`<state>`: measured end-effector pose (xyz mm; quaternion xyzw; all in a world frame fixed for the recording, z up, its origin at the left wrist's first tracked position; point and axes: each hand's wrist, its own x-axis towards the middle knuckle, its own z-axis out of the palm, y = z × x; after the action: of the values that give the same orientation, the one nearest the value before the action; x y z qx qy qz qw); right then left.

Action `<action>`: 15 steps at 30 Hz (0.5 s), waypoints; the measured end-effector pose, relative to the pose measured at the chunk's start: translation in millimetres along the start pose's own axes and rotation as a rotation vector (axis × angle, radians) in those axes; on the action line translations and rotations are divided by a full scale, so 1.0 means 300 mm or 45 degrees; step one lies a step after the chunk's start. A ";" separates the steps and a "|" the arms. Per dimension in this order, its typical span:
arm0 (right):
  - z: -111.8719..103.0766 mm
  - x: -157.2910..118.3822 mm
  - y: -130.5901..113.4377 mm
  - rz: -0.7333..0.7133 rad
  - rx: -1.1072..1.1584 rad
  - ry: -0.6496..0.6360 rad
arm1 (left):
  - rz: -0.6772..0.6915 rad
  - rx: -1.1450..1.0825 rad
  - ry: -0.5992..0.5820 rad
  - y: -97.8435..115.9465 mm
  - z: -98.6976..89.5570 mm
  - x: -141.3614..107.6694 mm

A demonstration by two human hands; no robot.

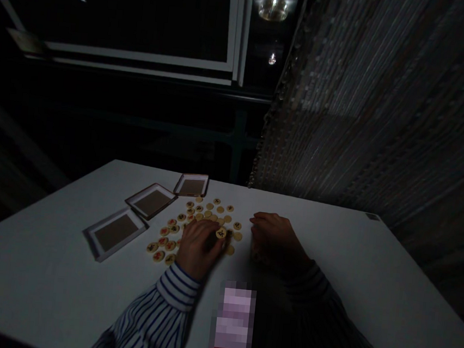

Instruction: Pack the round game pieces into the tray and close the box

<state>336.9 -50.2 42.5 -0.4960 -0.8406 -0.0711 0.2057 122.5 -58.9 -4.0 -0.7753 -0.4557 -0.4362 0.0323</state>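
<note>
A smooth white table [353, 273] carried three shallow rectangular trays [116, 233] with pale inner walls and brown bottoms, set in a slanting row on its left side, corners close together. To their right lay a loose scatter of round, flat, pale yellow-brown discs [172, 222], some marked with red characters, some with black, others plain side up. A small dark rectangular patch [372, 216] sat at the far right corner.

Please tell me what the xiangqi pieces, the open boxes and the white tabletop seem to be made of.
Xiangqi pieces: wood or plastic, unclear in dim light; seemingly smooth tan faces with red or black characters.
Open boxes: probably matte cardboard, from thin walls and dull brown floors.
Tabletop: perhaps smooth laminate; white, no visible grain.
</note>
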 end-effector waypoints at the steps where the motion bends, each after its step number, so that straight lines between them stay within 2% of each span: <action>1: -0.004 -0.002 0.002 0.002 0.009 0.004 | 0.004 -0.003 0.004 0.003 0.004 0.003; 8: -0.039 -0.008 0.005 0.041 0.048 0.029 | -0.015 -0.040 -0.012 0.041 0.031 0.043; 15: -0.033 -0.012 0.034 0.042 0.046 0.036 | -0.022 -0.100 -0.025 0.068 0.060 0.077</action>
<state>349.9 -51.3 49.0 -0.5049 -0.8305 -0.0597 0.2276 154.0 -47.2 8.3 -0.7763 -0.4452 -0.4463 -0.0065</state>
